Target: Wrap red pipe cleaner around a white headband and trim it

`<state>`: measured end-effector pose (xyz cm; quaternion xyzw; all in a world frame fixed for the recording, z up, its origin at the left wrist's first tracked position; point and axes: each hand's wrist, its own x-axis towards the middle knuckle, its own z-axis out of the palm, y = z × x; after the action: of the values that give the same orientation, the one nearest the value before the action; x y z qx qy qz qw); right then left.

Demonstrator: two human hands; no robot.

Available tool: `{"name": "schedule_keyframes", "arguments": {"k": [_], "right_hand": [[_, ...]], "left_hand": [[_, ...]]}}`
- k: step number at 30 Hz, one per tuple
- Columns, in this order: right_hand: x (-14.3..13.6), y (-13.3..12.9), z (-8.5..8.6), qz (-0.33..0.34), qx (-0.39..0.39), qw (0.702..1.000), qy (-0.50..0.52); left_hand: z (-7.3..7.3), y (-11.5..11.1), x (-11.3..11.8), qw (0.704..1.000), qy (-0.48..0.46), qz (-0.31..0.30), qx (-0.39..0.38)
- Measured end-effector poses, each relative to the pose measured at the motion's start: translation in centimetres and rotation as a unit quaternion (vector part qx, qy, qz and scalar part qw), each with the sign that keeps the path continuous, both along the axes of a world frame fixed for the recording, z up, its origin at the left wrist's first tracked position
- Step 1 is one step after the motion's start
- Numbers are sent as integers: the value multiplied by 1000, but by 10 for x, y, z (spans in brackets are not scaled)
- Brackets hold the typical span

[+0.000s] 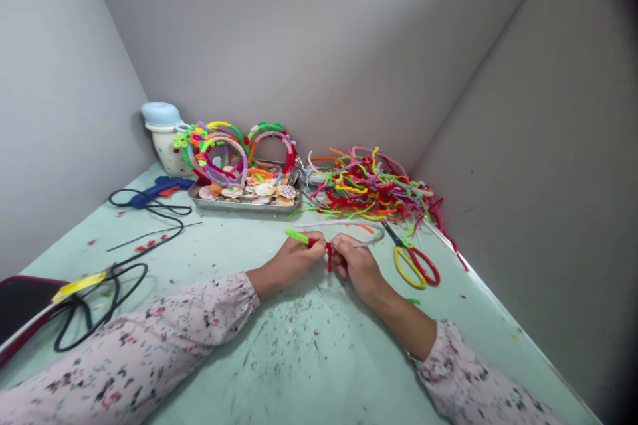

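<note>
My left hand is closed in a pinch on a thin headband, close to its bright green wrapped end. A red pipe cleaner crosses the band between my hands, its short end hanging down. My right hand has its fingertips pressed together at that red pipe cleaner and the band, a few centimetres from the left. Beyond the right hand the band's grey part curves round and back towards the left. An orange piece shows inside the curve. The fingers hide the exact grip.
Scissors lie right of my hands, below a tangled heap of pipe cleaners. A metal tray holds shells and colourful headbands. Leftward are a blue glue gun, its black cord and a lidded white container.
</note>
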<state>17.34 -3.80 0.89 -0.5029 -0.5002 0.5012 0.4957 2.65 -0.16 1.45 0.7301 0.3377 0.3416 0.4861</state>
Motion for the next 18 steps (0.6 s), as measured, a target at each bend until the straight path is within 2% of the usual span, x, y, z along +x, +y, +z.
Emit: {"name": "schedule_keyframes", "arguments": {"k": [7,18], "right_hand": [[1,0,-4,10,14,1000,0],[0,-2,-2,5,22,999,-49]], "left_hand": [[1,-2,0,1000,-3,-5,-25],[-6,1,-1,999,-9,-11,-47]]}}
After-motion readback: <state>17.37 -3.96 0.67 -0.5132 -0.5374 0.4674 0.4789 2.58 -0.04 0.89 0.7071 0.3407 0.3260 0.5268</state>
